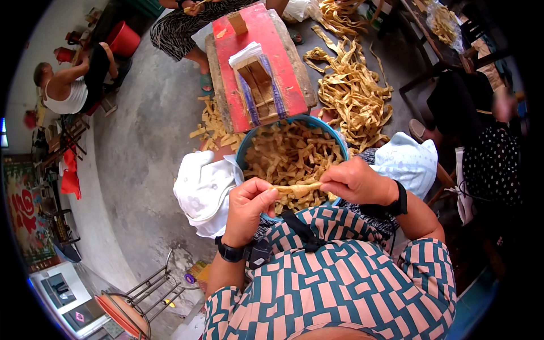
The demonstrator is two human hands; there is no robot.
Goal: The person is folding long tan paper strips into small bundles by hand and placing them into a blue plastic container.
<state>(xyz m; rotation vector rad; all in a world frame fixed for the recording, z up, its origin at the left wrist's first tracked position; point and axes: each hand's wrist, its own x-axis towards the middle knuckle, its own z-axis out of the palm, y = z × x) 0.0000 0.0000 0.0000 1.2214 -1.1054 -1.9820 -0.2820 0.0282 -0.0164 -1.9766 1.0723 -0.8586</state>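
My left hand (pixel 249 205) and my right hand (pixel 357 182) are both closed, each pinching one end of a short tan strip (pixel 298 189). The strip is stretched level between them and looks thicker, perhaps knotted, at its middle. Directly beneath is a blue basin (pixel 240 154) holding many small yellow-brown knotted or folded pieces (pixel 289 152). White cloth (pixel 199 184) covers my left knee, and a pale blue cloth (pixel 406 158) covers the right one. What material the strip is made of I cannot tell.
Beyond the basin stands a red-topped wooden bench (pixel 290 68) with a wooden block (pixel 255 78). Long tan strips (pixel 354 93) heap on the floor at its right, short pieces (pixel 214 126) at its left. A round stool (pixel 127 313) lies lower left. Other people sit nearby (pixel 68 93).
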